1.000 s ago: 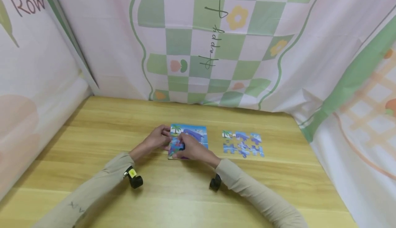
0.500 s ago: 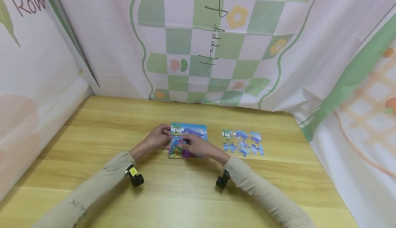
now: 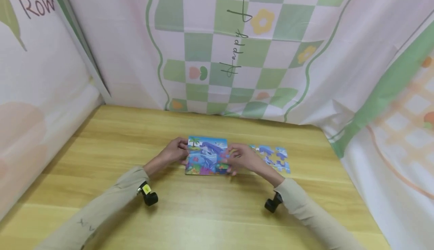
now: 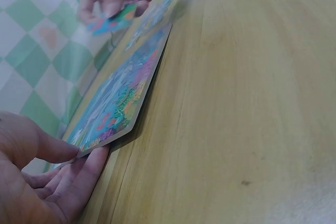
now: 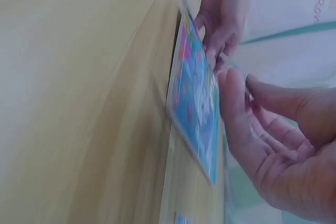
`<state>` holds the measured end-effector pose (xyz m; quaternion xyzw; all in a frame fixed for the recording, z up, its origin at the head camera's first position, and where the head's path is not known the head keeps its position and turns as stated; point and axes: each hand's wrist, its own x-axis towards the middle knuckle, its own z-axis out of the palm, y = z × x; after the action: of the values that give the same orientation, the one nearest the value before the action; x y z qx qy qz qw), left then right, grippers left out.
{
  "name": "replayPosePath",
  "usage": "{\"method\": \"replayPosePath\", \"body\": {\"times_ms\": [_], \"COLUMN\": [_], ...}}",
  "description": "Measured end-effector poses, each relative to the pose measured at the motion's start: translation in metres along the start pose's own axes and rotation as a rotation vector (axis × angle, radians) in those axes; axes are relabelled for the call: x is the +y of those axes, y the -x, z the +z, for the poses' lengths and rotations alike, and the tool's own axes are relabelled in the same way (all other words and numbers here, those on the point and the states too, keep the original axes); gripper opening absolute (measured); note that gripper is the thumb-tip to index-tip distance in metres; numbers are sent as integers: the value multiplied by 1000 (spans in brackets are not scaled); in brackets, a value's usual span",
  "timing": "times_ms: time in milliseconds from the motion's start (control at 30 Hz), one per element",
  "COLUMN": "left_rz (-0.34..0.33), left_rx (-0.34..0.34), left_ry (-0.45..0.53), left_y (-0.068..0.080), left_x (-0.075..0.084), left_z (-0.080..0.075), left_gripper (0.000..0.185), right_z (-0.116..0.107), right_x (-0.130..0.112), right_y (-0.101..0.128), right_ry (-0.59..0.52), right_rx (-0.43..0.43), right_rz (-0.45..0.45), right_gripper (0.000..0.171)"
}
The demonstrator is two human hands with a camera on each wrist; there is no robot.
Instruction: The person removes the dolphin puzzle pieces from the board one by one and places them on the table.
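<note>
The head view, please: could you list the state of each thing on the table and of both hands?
Puzzle board: flat on the wooden table, picture side up.
Loose puzzle pieces: spread right of the board, not yet placed.
Left hand: grips the board's left edge.
Right hand: at the board's right edge, pinching one piece.

The checked cloth (image 3: 237, 46) at the upper middle of the frame bears handwritten script running upward, "Happy" readable, the rest cut off. On the left cloth (image 3: 34, 54), upper left, stand the letters "Row", cut by the edge.
</note>
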<state>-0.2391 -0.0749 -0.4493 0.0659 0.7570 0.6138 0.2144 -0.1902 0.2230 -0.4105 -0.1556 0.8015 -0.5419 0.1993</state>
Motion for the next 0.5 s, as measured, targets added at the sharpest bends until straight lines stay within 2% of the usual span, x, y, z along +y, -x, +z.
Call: {"method": "replayPosePath", "body": {"times_ms": [233, 500], "left_rz": [-13, -10], "left_rx": [-5, -6], "left_ry": [19, 14], "left_y": [2, 2], "left_x": [0, 2], "left_z": [1, 2], "left_gripper": [52, 53], "right_z": [-28, -43], "right_x": [13, 19], "right_y": [41, 68], "right_ry": [91, 120], "right_rx": [16, -28], "right_rz": [71, 174], "right_gripper": [25, 15]}}
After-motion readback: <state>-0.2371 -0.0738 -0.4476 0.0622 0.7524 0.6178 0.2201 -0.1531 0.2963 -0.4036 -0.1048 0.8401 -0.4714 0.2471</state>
